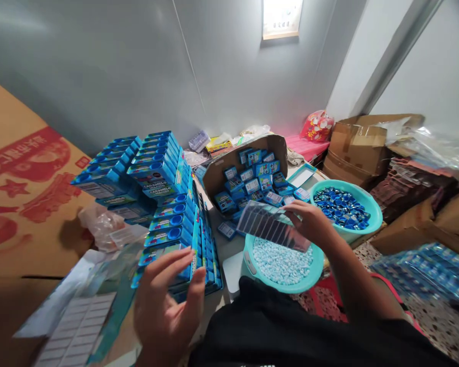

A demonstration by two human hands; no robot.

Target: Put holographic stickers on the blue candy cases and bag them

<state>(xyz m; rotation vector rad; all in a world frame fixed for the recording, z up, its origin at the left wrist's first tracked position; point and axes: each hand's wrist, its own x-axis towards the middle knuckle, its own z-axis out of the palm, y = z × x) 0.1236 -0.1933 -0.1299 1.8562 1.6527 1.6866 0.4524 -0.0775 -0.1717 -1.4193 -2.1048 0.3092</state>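
In my right hand (pixel 304 219) is a clear plastic tray (pixel 271 224) divided into narrow compartments, gripped at its upper right edge. It is tilted over a turquoise basin (pixel 252 265) of pale blue candy-like pieces (pixel 283 262), hiding part of the rim. My left hand (pixel 168 306) is raised with its fingers apart, holding nothing. Just beyond it stand stacked blue boxes (pixel 174 221) with round blue fronts; whether the fingertips touch them I cannot tell.
Small blue packs (pixel 252 178) fill a tipped cardboard box (pixel 218 176). Another turquoise basin (pixel 377 204) holds shiny blue caps (pixel 342 209). A large printed carton (pixel 30 178) stands at left, brown cartons (pixel 357 148) at right. White label sheets (pixel 76 331) lie at lower left.
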